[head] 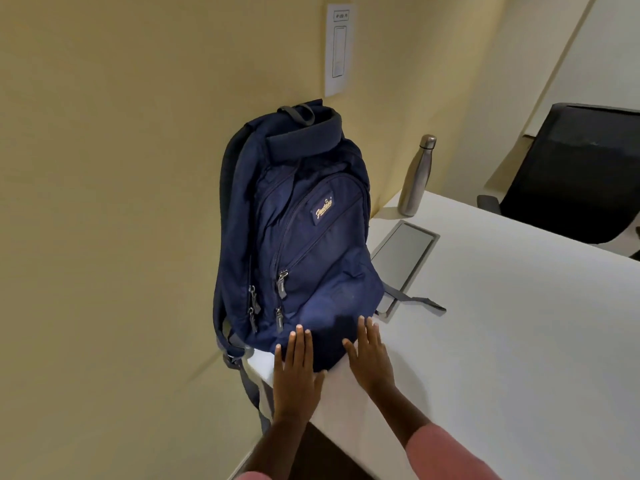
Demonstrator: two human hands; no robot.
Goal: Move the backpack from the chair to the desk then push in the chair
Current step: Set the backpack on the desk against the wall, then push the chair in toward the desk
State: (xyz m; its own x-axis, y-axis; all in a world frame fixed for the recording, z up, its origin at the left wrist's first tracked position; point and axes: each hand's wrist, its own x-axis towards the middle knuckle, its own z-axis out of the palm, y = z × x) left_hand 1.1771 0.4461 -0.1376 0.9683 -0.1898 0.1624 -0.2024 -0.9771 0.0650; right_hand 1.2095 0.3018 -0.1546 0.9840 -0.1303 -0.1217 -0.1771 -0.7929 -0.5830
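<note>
A navy blue backpack (pixel 304 230) stands upright on the near left corner of the white desk (pixel 502 341), leaning against the yellow wall. Its straps hang over the desk's left edge. My left hand (pixel 294 375) lies flat with spread fingers against the bottom front of the backpack. Just to its right, my right hand (pixel 372 355) is flat too, fingertips at the backpack's lower right edge. Neither hand grips anything. A black office chair (pixel 568 174) stands at the far right beyond the desk.
A steel water bottle (pixel 415 176) stands at the back of the desk by the wall. A grey cable hatch (pixel 403 258) is set into the desk right of the backpack. A white paper notice (pixel 339 50) hangs on the wall above.
</note>
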